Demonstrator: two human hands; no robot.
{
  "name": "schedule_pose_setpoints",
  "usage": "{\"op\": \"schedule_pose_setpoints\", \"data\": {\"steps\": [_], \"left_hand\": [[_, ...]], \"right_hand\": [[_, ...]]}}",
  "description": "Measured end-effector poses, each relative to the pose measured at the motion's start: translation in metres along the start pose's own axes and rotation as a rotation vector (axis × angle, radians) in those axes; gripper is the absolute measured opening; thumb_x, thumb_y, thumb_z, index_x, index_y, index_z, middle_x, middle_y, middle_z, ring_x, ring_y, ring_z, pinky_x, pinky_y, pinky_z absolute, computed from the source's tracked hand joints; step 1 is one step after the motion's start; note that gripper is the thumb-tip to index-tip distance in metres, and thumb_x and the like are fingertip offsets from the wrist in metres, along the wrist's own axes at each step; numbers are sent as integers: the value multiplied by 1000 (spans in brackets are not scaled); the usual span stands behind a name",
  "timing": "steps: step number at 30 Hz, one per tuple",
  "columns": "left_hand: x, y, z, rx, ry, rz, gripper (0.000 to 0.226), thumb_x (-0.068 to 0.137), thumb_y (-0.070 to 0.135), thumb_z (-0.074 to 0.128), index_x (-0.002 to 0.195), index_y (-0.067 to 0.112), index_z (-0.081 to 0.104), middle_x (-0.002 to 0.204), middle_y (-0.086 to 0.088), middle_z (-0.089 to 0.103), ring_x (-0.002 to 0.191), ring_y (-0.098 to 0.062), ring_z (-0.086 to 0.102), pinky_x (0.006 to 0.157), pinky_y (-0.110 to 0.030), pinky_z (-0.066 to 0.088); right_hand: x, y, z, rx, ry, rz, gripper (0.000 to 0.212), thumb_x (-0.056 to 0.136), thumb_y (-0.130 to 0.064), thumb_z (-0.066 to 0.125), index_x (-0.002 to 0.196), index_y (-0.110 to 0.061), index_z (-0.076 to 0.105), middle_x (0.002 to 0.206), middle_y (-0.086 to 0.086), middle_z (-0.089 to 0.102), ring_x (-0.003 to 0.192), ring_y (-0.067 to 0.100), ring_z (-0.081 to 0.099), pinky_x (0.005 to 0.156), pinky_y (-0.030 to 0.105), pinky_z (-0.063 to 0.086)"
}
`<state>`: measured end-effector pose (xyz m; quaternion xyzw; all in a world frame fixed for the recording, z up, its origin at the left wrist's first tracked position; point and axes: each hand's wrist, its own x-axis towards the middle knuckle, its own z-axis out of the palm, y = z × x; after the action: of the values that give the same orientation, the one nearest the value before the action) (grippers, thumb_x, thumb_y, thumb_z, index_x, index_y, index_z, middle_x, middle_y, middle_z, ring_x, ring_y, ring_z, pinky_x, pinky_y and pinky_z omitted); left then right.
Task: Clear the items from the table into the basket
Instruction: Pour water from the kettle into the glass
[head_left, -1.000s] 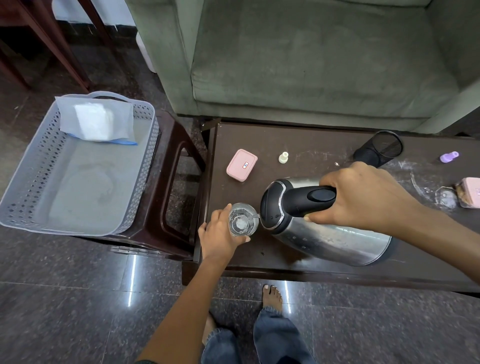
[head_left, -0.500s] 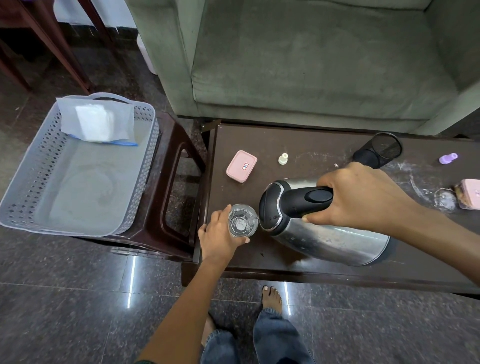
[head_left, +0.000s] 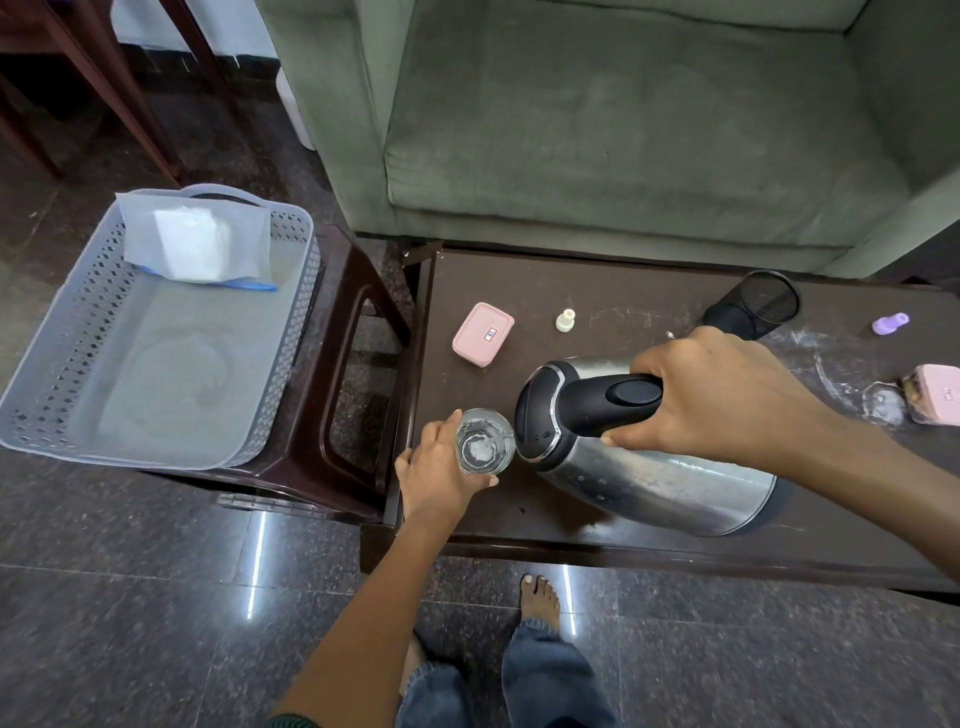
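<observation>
A: Head view first: where is everything?

B: Left hand (head_left: 441, 467) has its fingers (head_left: 480, 480) wrapped round a clear glass (head_left: 484, 441) at the near left corner of the tabletop (head_left: 623, 291). Right hand (head_left: 717, 395) is closed round the black handle of a steel kettle (head_left: 649, 478), which is tipped over with its spout touching the glass rim. I cannot tell whether water is running.

A: And the basket?

B: Grey basket (head_left: 67, 364) sits on a dark stool (head_left: 358, 332) to the left of the tabletop, with 1 plastic pouch (head_left: 197, 244) at its far end. Most of its floor is bare.

A: What is left to clear?

B: A pink box (head_left: 483, 335), a small cream cap (head_left: 565, 320), a black mesh cup (head_left: 753, 306) lying on its side, a purple piece (head_left: 889, 323) and another pink item (head_left: 935, 395) at the far right, besides the kettle and glass.

A: How should this step go?

B: I would bring the kettle upright before carrying it, so nothing spills, and keep the glass level. The kettle looks heavy, so lay it in the basket's open near part first, then stand the glass beside it, apart from the pouch.
</observation>
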<state>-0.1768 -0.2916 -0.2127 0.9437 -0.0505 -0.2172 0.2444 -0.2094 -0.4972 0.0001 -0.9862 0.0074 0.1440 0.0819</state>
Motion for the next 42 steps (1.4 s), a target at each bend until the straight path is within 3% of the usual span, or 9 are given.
{"op": "schedule_pose_setpoints", "data": {"steps": [14, 42], "left_hand": [[-1, 1, -2, 19, 4, 4, 96, 62, 46, 79, 141, 27, 30, 140, 6, 44, 125, -11, 46, 113, -40, 17], [-1, -2, 1, 25, 15, 19, 95, 62, 46, 79, 141, 27, 31, 139, 6, 45, 124, -13, 49, 112, -43, 20]], "right_hand": [[-3, 0, -3, -5, 9, -8, 45, 61, -52, 67, 50, -20, 37, 52, -3, 44, 59, 29, 48, 45, 27, 23], [0, -2, 0, -11, 2, -26, 46, 59, -54, 66, 48, -21, 36, 49, -3, 43, 54, 26, 45, 44, 25, 21]]}}
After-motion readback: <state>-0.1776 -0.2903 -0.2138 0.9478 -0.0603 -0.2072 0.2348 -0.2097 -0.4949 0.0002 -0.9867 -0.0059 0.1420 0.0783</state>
